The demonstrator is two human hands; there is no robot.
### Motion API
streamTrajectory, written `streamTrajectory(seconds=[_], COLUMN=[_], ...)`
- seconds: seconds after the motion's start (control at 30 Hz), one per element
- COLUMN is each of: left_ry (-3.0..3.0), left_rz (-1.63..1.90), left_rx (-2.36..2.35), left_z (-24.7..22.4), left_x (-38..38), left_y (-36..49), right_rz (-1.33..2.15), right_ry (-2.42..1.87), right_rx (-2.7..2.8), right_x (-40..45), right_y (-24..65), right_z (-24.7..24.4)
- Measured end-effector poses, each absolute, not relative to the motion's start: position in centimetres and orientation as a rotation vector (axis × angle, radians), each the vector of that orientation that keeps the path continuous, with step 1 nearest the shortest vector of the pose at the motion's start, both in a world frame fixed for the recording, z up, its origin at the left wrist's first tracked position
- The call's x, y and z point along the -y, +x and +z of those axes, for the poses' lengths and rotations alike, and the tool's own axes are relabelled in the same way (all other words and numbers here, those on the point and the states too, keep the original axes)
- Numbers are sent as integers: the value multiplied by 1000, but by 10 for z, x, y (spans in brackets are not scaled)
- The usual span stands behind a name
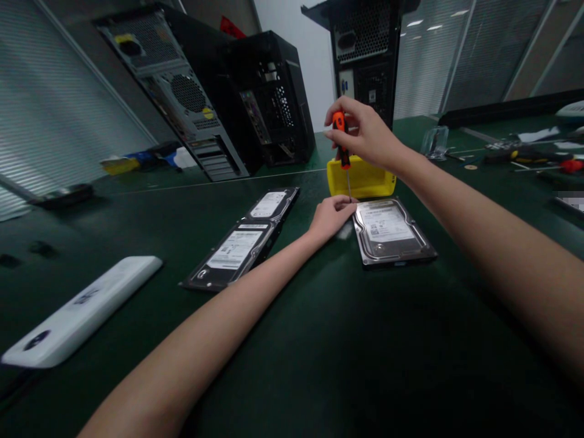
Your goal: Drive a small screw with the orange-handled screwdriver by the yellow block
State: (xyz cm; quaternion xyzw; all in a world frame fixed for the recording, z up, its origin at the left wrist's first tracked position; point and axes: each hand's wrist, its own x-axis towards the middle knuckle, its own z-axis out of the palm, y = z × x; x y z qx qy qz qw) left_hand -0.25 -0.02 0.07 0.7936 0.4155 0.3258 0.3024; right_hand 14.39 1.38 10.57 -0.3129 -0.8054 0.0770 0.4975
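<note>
My right hand (360, 131) is closed round the orange and black handle of a screwdriver (340, 121), which stands nearly upright. Its thin shaft points down to the far left corner of a silver hard drive (385, 228) with a white label. At that same corner rests my left hand (332, 216), its thumb and fingers brought together near the screwdriver's tip; whatever they may pinch is too small to make out. Just behind the drive sits a yellow case (362, 177). Left of my left hand, two more hard drives (235, 248) (270, 204) lie end to end.
Computer towers (214, 91) (274, 100) stand at the back left, another (367, 67) behind my right hand. A white power strip (86, 310) lies at the left. Tools (529, 156) and a clear plastic container (435, 143) are on the right of the green table (319, 365).
</note>
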Motion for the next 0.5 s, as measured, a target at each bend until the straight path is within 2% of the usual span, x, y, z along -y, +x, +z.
streamTrajectory(seconds=[0.23, 0.5], left_ry=[2093, 2097], left_rz=[862, 870], left_rx=[-1094, -1075], left_z=[0, -1], left_x=[0, -1], left_y=[-2, -3], right_rz=[113, 181], right_ry=[-763, -763], right_rx=[1919, 1916], right_x=[-14, -14], right_y=[145, 145], right_z=[106, 106])
